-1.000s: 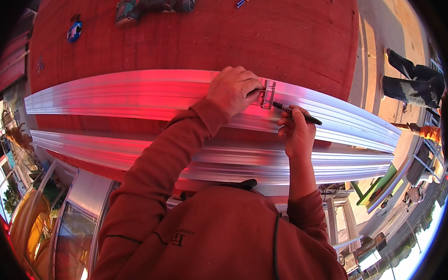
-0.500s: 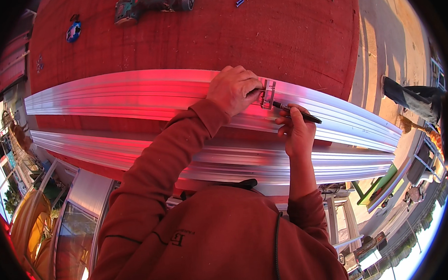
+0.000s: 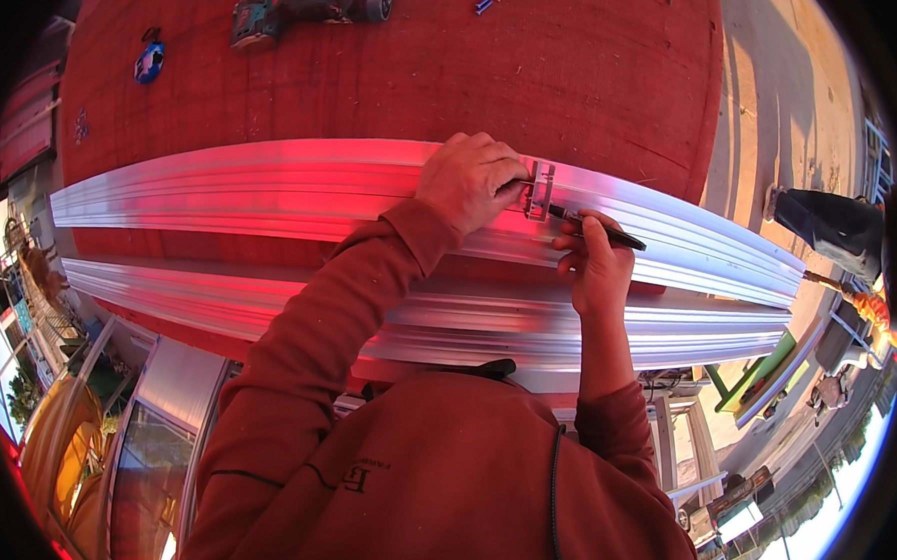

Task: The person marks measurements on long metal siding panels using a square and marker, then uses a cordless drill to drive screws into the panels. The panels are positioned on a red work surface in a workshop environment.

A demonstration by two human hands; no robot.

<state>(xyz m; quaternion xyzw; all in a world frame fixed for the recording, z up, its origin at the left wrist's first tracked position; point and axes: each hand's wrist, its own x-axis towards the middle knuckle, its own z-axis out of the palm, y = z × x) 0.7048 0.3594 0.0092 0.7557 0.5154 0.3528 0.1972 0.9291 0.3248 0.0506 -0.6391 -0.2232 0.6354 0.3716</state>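
Note:
A long ridged aluminium profile (image 3: 294,182) lies across a red table. My left hand (image 3: 472,182) rests on it, fingers closed on the left side of a small metal bracket (image 3: 539,191) that sits across the ridges. In my right hand (image 3: 600,263) is a black marker pen (image 3: 622,237), held in a pinch with its tip at the bracket's lower right edge. More aluminium profiles (image 3: 461,334) lie parallel, nearer to me. Whether the pen tip touches the profile is too small to tell.
At the far side of the red tabletop (image 3: 439,70) lie a cordless power tool (image 3: 312,8), a blue tape measure (image 3: 149,63) and blue screws (image 3: 485,4). Another person's dark-clothed leg (image 3: 832,228) is beyond the table's right end. A framed glass panel (image 3: 152,473) stands at lower left.
Both my hands, the pen and the bracket stay nearly in place. At the right, the other person's leg and an orange thing beside it have shifted.

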